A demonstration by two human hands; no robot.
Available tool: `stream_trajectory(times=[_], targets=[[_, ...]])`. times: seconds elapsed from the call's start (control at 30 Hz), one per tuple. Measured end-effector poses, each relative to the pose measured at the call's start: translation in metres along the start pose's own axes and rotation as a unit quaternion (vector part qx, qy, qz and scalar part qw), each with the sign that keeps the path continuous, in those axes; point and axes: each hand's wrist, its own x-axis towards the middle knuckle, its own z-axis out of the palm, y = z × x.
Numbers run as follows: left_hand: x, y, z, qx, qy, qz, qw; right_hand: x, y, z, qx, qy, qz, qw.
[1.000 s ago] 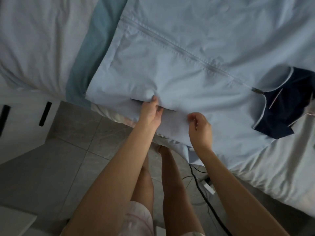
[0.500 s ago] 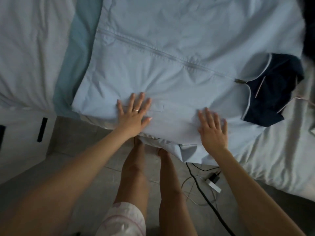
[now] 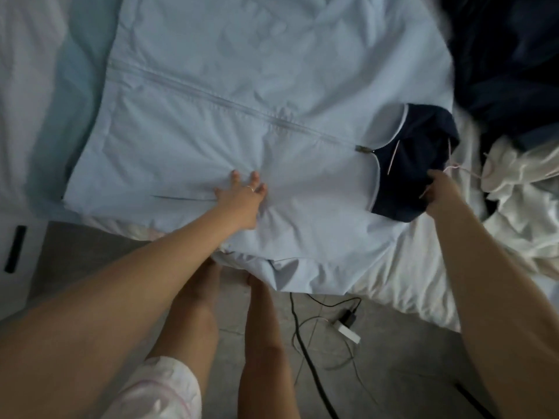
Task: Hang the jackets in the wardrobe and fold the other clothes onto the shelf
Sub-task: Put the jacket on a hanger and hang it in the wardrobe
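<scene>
A light blue jacket (image 3: pixel 242 86) lies flat on the bed, zipped, its zipper running left to right and its navy collar lining (image 3: pixel 414 164) at the right. My left hand (image 3: pixel 242 198) presses flat on the jacket's near half with fingers spread. My right hand (image 3: pixel 441 192) grips the near edge of the navy collar, fingers curled around the fabric. The jacket's lower edge hangs over the bed's side.
A dark navy garment (image 3: pixel 508 62) lies at the back right. Crumpled white cloth (image 3: pixel 520 189) sits to the right of the collar. White bedding (image 3: pixel 402 273) covers the bed. A black cable and white charger (image 3: pixel 348 328) lie on the tiled floor by my legs.
My right hand has moved right from the jacket's near edge to the collar and taken hold of it. My left hand has slid right along the jacket, staying flat.
</scene>
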Motion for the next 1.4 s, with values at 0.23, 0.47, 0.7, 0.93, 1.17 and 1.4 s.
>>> stream_trajectory(times=[0.23,0.47,0.7,0.93,1.17,1.4], targets=[[0.010,-0.011,-0.015,0.075,-0.064,0.052,0.994,-0.053,-0.035,-0.006,0.034,-0.058,-0.131,0.989],[-0.060,-0.014,-0.061,-0.197,-0.031,0.067,0.978,-0.185,-0.072,-0.065,-0.025,-0.163,-0.293,0.942],[-0.191,0.038,-0.179,-0.368,0.243,0.124,0.889,-0.319,-0.122,-0.093,0.014,-0.186,-0.371,0.910],[-0.334,0.013,-0.327,-0.346,0.387,0.227,0.824,-0.449,-0.273,-0.129,0.006,-0.231,-0.410,0.882],[-0.442,0.006,-0.405,-0.332,0.554,0.249,0.722,-0.558,-0.390,-0.124,-0.095,-0.086,-0.567,0.813],[-0.517,-0.048,-0.475,-0.274,0.688,0.234,0.629,-0.648,-0.423,-0.145,-0.158,0.006,-0.663,0.732]])
